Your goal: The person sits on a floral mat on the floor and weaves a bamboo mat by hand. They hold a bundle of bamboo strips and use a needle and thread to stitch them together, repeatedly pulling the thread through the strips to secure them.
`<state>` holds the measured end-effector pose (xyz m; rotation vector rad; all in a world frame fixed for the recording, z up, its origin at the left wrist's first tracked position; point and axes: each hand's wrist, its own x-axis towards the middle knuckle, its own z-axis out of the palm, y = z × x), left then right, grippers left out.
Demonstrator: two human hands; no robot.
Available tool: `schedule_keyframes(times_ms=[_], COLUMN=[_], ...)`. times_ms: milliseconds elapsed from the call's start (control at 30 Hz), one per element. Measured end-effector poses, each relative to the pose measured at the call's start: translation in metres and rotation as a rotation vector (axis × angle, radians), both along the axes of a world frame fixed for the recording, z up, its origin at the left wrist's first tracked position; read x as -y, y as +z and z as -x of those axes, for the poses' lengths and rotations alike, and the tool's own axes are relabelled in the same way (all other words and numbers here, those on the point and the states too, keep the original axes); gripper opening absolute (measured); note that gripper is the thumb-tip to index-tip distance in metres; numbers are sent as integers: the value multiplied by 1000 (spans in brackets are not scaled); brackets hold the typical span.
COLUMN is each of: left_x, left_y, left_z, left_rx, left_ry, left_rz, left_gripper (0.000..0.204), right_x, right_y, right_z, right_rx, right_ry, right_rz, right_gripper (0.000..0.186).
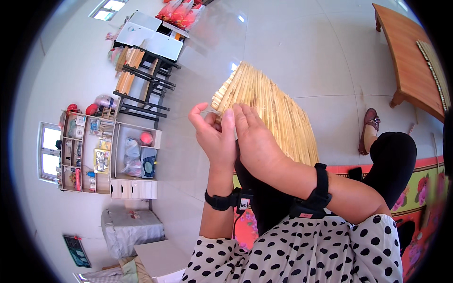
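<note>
A pale yellow mat of straw stalks (278, 113), laid side by side, slants across my lap and reaches out over the floor. At its near left corner both hands meet. My left hand (213, 139) is closed beside the stalk ends, fingers curled in and thumb upright; whatever lies in those fingers is hidden. Against the mat's edge, my right hand (257, 141) has its fingers pressed together over the stalks, and its thumb is out of sight. The two hands almost touch. Black straps circle both wrists.
A wooden table (406, 52) at the far right carries another straw mat (432, 70). Stacked tables with black legs (146, 85) and a shelf unit (101, 155) line the left wall. A covered box (130, 231) stands nearer. Flowered cloth (406, 193) lies around my legs.
</note>
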<state>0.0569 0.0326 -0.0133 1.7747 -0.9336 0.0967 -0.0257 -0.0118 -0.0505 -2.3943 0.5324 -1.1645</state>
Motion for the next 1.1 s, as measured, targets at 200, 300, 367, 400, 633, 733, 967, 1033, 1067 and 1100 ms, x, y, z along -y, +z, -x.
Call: schedule_keyframes(times_ms=[200,300,367,400,633,733,967,1033,1067,1100], left_x=[5,1,-5,-9,-12,-12,-4,-2,-1,1], left_y=[-6,-4,-2,-2,4,2,2,3,4,3], left_z=[-9,-6,-4,-4,-2,-6,-5,-3,-2,-1], left_rx=[131,125,138,149,218,233,177,154,119,86], left_ry=[115,149,175,188,202,182,187,188,169,150], left_rz=[-27,-61,-115,-151,-239,-206,-131,-128,-95,-63], left_gripper=[42,43,43,42,42,42,45,46,45,45], right_x=[-13,-14,-14,-16,-18,-18,-14,-13,-13,-13], right_y=[-7,-10,-12,-13,-14,-12,-13,-13,-13,-13], right_z=[-5,-4,-3,-3,-3,-1,-1,0,0,0], right_rx=[74,124,144,158,171,173,179,193,183,174], right_ry=[128,179,199,199,193,212,204,205,197,190], right_rz=[-226,-317,-342,-350,-351,-362,-318,-313,-301,-289], right_gripper=[54,56,56,55,54,55,56,57,57,57])
